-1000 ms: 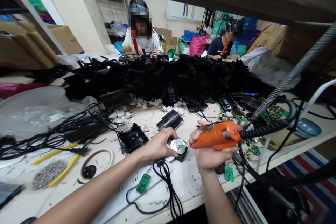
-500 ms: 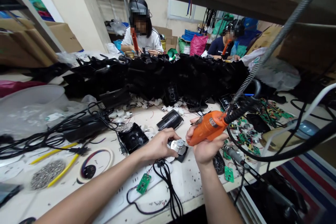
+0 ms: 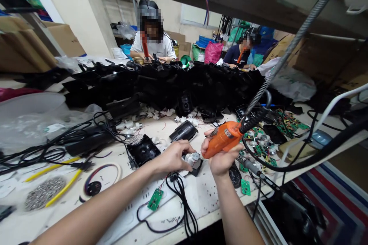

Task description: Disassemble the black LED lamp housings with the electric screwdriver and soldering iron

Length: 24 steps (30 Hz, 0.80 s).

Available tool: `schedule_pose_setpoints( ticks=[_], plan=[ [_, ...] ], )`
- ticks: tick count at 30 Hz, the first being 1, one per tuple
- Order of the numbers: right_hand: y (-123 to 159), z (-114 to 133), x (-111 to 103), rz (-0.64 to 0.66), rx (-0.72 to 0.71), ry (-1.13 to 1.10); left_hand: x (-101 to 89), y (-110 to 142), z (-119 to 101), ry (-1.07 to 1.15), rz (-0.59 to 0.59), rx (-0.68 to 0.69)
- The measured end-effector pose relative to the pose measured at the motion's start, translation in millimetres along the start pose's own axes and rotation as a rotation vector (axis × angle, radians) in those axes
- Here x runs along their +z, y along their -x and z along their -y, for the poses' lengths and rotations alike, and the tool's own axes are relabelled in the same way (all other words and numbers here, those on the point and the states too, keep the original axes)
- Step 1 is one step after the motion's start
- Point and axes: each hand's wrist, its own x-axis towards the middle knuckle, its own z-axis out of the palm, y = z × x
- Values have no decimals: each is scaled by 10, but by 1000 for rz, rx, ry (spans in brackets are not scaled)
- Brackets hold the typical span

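My left hand (image 3: 175,157) is closed around a small white motor unit (image 3: 192,157) with a metal end, tilted over a black plastic piece (image 3: 196,167) on the table. Just to the right, my right hand (image 3: 221,160) grips an orange electric screwdriver (image 3: 224,139) by its body. The tool's tip points left toward the motor unit; whether they touch I cannot tell. A green circuit board (image 3: 155,199) and a looped black cord (image 3: 184,206) lie in front of my left hand. Behind it rest a black curved housing (image 3: 184,131) and an open black housing (image 3: 143,150).
A large heap of black plastic parts (image 3: 172,84) spans the back. Circuit boards (image 3: 261,145) lie at right, near a hanging coiled spring cable (image 3: 290,46). Screws (image 3: 44,193), a tape ring (image 3: 102,180) and black cables (image 3: 51,153) sit left. Two people (image 3: 153,42) work across the table.
The view has shifted slightly, so most things appear a little further left. The motor unit looks more tilted in my left hand. Both hands keep their holds.
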Motion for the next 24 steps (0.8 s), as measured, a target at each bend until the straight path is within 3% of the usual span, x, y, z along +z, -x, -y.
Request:
schedule_pose_setpoints(
  ticks=[10,19,24],
  plan=[
    [11,80,-99,-127,30,-76,-25,7,-48,-29,16,12],
    [171,368,-97,-16,-120,-73,-55,95,-127,-37,-52,57],
    [137,260,33,-5,-159,-110,-44,34,-150,-75,-61,54]
  ],
)
